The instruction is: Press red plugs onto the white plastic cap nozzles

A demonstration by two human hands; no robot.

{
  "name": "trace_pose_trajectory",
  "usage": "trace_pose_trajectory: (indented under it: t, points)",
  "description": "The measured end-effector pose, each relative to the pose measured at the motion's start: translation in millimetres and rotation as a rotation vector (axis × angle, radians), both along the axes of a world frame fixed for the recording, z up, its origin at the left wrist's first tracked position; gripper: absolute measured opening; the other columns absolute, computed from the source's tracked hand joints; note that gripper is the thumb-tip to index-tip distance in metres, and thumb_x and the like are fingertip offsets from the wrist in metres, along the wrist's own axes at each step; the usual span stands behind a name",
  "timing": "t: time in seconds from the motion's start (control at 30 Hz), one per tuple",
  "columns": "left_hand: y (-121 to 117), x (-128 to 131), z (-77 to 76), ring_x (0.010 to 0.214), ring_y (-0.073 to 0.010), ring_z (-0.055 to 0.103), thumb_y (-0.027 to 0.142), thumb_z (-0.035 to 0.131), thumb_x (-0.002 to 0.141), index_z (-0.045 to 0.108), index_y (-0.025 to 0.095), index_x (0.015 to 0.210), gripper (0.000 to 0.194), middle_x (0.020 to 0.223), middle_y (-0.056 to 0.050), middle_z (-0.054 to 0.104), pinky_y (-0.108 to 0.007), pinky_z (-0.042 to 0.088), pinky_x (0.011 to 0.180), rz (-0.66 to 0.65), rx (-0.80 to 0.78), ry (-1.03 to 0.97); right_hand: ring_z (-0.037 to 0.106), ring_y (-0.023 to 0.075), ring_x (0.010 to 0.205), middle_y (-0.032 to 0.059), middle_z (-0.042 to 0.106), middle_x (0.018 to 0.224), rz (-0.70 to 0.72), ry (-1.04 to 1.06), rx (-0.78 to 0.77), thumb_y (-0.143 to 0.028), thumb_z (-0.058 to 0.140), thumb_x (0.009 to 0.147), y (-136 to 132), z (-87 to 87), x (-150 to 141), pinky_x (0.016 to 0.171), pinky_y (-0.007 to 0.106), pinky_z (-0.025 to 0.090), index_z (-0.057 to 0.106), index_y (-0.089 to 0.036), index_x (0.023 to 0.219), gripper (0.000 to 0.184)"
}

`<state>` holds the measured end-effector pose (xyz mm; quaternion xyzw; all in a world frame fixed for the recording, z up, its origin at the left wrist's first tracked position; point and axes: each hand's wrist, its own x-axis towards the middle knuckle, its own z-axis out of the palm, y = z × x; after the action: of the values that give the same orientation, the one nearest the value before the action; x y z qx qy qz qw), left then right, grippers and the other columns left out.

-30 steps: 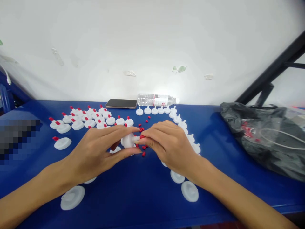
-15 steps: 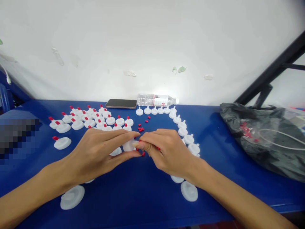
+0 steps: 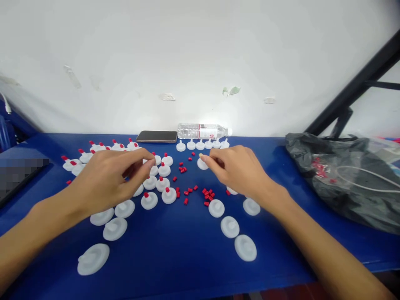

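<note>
My right hand (image 3: 239, 170) pinches a white spout lid (image 3: 202, 164) between thumb and index finger, low over the blue table; the fingers hide its spout. My left hand (image 3: 109, 177) hovers over the lids on the left, thumb and index finger curled and slightly apart, with nothing visible between them. Just past its fingertips stands a lid with a red tip cap (image 3: 167, 160). Nearer lies another red-capped lid (image 3: 169, 196). Several loose red tip caps (image 3: 186, 193) are scattered between my hands. In front of my right hand lie bare lids (image 3: 216, 208).
A phone (image 3: 156, 136) and a lying clear water bottle (image 3: 203, 131) are by the wall. A row of uncapped lids (image 3: 191, 145) stands before the bottle. At the right, a dark plastic bag (image 3: 340, 191) holds a clear bag with red caps; a dark pixelated object (image 3: 21, 177) sits left.
My hands have parted from the middle, where they worked on one lid. The right hand moved right and up and now grips another lid. The left moved up and left, off its lid.
</note>
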<state>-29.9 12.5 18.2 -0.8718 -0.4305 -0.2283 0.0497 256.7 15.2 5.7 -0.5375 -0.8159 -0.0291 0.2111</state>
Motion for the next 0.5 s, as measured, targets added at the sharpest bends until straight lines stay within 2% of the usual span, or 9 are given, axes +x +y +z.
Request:
trace_pose_trajectory:
  t: [0.07, 0.17, 0.27, 0.3, 0.37, 0.43, 0.5]
  points:
    - [4, -5, 6.9, 0.048, -0.0109, 0.039, 0.033, 0.046, 0.101, 0.064, 0.022, 0.081, 0.029, 0.052, 0.006, 0.047, -0.028, 0.03, 0.059, 0.002, -0.084, 0.072, 0.033, 0.0116, 0.047, -0.0014, 0.051, 0.052, -0.035, -0.099, -0.064, -0.043, 0.046, 0.107, 7, -4.0, 6, 0.054, 0.031, 0.02, 0.052, -0.02, 0.063, 0.051]
    - [8, -17, 17.5, 0.049, -0.0109, 0.032, 0.038, 0.049, 0.098, 0.054, 0.021, 0.063, 0.039, 0.051, 0.005, 0.037, -0.029, 0.024, 0.056, -0.051, -0.218, 0.16, 0.041, 0.014, 0.05, 0.0017, 0.056, 0.056, -0.04, -0.19, -0.122, -0.046, 0.046, 0.107, 12, -10.4, 9, 0.055, 0.032, 0.02, 0.056, -0.02, 0.064, 0.052]
    - [8, -32, 25.8, 0.051, -0.0095, 0.027, 0.047, 0.055, 0.096, 0.045, 0.02, 0.057, 0.049, 0.053, 0.005, 0.034, -0.028, 0.019, 0.051, -0.029, -0.414, 0.123, 0.043, 0.0147, 0.05, 0.0028, 0.058, 0.058, -0.065, -0.215, -0.11, -0.054, 0.043, 0.107, 12, -11.0, 8, 0.055, 0.032, 0.02, 0.057, -0.019, 0.065, 0.057]
    - [6, -36, 26.6, 0.05, -0.0093, 0.028, 0.05, 0.057, 0.095, 0.046, 0.02, 0.057, 0.051, 0.053, 0.005, 0.036, -0.027, 0.019, 0.049, 0.0, -0.47, 0.108, 0.041, 0.0143, 0.05, 0.0025, 0.057, 0.057, -0.084, -0.209, -0.092, -0.056, 0.042, 0.107, 11, -9.6, 7, 0.055, 0.032, 0.02, 0.056, -0.019, 0.064, 0.058]
    - [4, -43, 23.9, 0.048, -0.0092, 0.034, 0.056, 0.059, 0.094, 0.058, 0.021, 0.063, 0.047, 0.05, 0.007, 0.044, -0.025, 0.022, 0.046, 0.04, -0.525, 0.1, 0.038, 0.0132, 0.048, 0.0011, 0.055, 0.055, -0.104, -0.174, -0.061, -0.056, 0.041, 0.107, 9, -5.8, 6, 0.054, 0.031, 0.02, 0.053, -0.02, 0.063, 0.059]
    - [2, -48, 16.2, 0.047, -0.0099, 0.044, 0.057, 0.061, 0.093, 0.07, 0.022, 0.077, 0.039, 0.052, 0.008, 0.055, -0.023, 0.028, 0.047, 0.018, -0.527, 0.108, 0.036, 0.0121, 0.048, -0.0009, 0.054, 0.053, -0.06, -0.109, -0.066, -0.051, 0.043, 0.108, 7, -2.2, 5, 0.055, 0.031, 0.021, 0.051, -0.02, 0.064, 0.055]
    - [3, -50, 5.9, 0.047, -0.0104, 0.049, 0.056, 0.06, 0.094, 0.075, 0.024, 0.084, 0.037, 0.055, 0.008, 0.062, -0.022, 0.031, 0.047, -0.015, -0.53, 0.101, 0.037, 0.011, 0.048, -0.0025, 0.053, 0.054, 0.018, -0.052, -0.098, -0.045, 0.046, 0.108, 5, -0.5, 4, 0.055, 0.031, 0.022, 0.051, -0.02, 0.065, 0.051]
